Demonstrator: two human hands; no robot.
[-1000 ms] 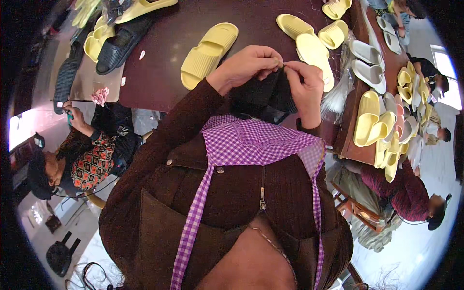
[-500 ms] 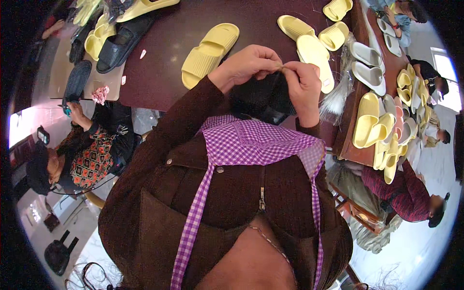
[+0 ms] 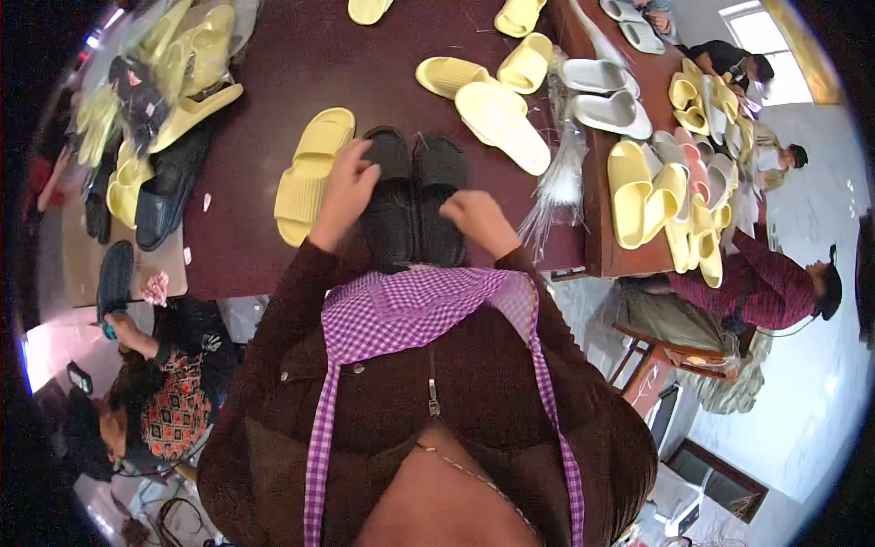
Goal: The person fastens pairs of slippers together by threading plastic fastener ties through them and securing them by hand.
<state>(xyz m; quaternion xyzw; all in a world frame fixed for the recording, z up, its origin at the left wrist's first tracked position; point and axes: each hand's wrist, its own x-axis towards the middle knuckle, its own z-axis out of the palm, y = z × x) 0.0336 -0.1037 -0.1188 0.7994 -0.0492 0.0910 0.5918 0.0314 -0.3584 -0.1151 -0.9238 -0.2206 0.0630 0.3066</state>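
Observation:
A pair of black slippers lies side by side on the dark red table in front of me, the left slipper point(image 3: 390, 214) touching the right slipper point(image 3: 444, 169). A thin strand sticks up between their far ends. My left hand point(image 3: 346, 193) hovers at the outer edge of the left slipper, its bent fingers apart and holding nothing. At the outer edge of the right slipper is my right hand point(image 3: 480, 221), slightly blurred, its fingers loosely bent with nothing visible in them. Just left of my left hand rests a yellow slipper point(image 3: 310, 173), partly covered by that hand.
More yellow slippers point(image 3: 501, 123) lie at the far right of the table point(image 3: 246, 237). Clear plastic strands point(image 3: 561, 187) hang beside grey slippers point(image 3: 606, 114). Bagged slippers point(image 3: 196, 55) are piled at the far left. A person point(image 3: 178, 383) holds a dark slipper at left; other people sit at right.
My hands, pinched together over the black slippers before, have come apart and down to either side of them. The black slippers now lie flat in plain sight. My view has shifted to the right.

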